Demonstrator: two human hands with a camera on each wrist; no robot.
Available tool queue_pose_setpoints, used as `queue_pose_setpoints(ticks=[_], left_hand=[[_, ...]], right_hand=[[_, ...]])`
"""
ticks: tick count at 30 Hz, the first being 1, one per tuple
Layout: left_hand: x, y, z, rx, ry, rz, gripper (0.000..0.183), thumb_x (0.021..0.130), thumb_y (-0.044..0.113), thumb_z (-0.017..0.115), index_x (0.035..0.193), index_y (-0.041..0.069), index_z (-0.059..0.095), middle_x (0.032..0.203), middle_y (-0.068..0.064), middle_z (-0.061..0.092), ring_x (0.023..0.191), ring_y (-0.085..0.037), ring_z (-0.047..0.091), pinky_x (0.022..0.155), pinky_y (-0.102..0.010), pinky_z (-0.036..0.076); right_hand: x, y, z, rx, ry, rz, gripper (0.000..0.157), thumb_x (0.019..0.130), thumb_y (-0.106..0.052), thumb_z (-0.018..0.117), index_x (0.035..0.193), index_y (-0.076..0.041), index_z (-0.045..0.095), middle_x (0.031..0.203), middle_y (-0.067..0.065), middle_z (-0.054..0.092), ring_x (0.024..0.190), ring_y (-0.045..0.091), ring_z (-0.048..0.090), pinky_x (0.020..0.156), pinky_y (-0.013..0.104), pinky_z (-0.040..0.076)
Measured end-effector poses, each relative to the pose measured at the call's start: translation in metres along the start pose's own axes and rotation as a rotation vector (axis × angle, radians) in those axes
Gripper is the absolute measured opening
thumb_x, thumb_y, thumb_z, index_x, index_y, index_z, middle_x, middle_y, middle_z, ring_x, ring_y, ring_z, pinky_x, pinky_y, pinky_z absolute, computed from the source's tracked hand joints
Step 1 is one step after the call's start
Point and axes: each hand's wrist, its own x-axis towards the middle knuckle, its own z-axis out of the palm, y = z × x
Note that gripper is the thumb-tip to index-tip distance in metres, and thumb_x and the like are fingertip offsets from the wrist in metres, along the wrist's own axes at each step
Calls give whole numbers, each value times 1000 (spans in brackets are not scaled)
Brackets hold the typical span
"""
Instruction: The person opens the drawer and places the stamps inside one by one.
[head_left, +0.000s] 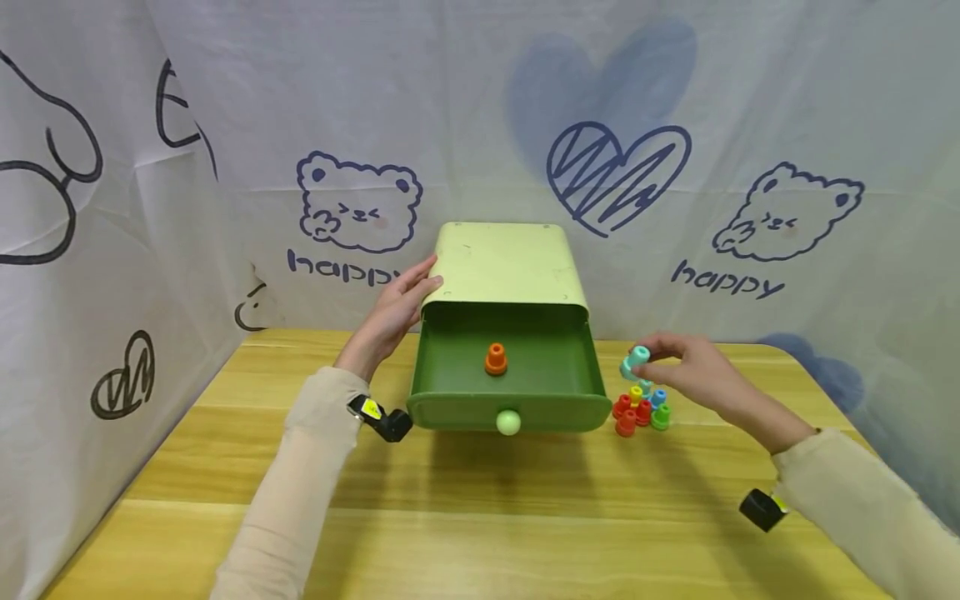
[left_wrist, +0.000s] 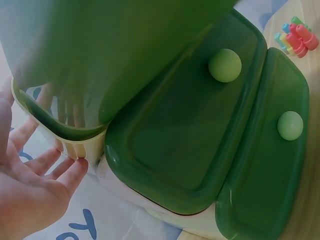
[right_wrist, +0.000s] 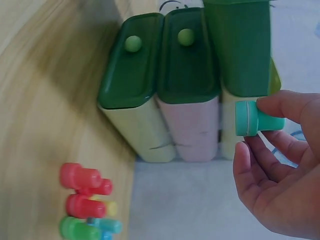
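“happy” is printed twice on the far white cloth. One turquoise plastic peg is pinched by the right hand, near seven coloured pegs at right; one orange peg is held in the pulled-out green drawer. The pale-yellow casing is touched at left by the unclenched left hand.

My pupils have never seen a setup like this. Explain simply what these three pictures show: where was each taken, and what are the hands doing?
There is no robot: a person works bare-handed, wearing cameras. The wide picture comes from the head; the two tilted ones come from the wrists.

The left hand touches the side of a drawer unit. Its top drawer is open, with an orange peg inside; two lower drawers are closed. The right hand pinches a turquoise peg. More coloured pegs are grouped on the wooden table.
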Motion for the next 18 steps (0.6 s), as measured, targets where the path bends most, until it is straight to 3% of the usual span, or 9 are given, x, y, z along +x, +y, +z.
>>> queue_pose_setpoints(ticks=[18], left_hand=[[1,-1,1,-3,2,5,59,100,28,54,153,23,30,160,-6,18,144,-23,18,114,-47,22]], right_hand=[[13,-52,-22,-105,-31,-125,25,89,-21,70,109,-6,69,105,6,66,98,24,56,74,36,48]])
